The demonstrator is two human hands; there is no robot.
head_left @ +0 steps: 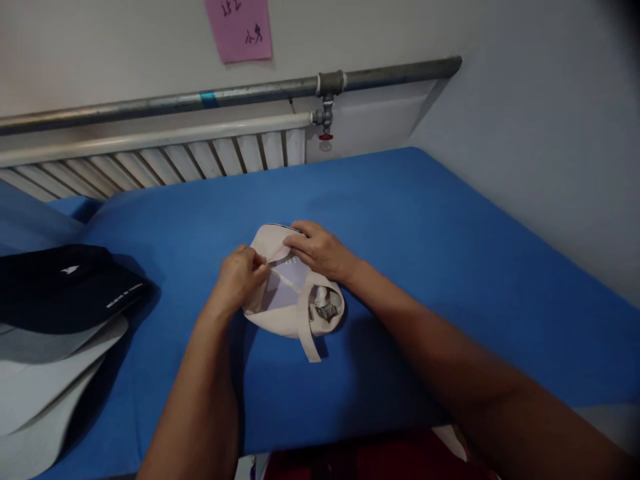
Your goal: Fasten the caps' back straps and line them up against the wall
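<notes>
- Cap (287,313), pale beige, lies upside down near the middle of the blue table (450,267), its inside facing up; a lilac lining shows within.
- Left hand (240,277) is closed in a pinch on the cap's inner band at the left side, fingers curled tight, knuckles up.
- Right hand (320,250) rests on the far edge of the cap, fingers bent and pressing down on the brim; thumb tucked toward the left hand. Both hands nearly meet over the cap.
- Strap (307,340) of the cap trails toward the near edge of the table; a metal buckle (327,310) sits at the cap's right side, just below the right wrist.
- Stack of caps (55,313) sits well apart at the left: a black one on top, grey and white brims beneath.
- Behind the table: white radiator (200,157), grey pipe (240,93) with a valve (326,120), pink note (240,28) on the wall.
</notes>
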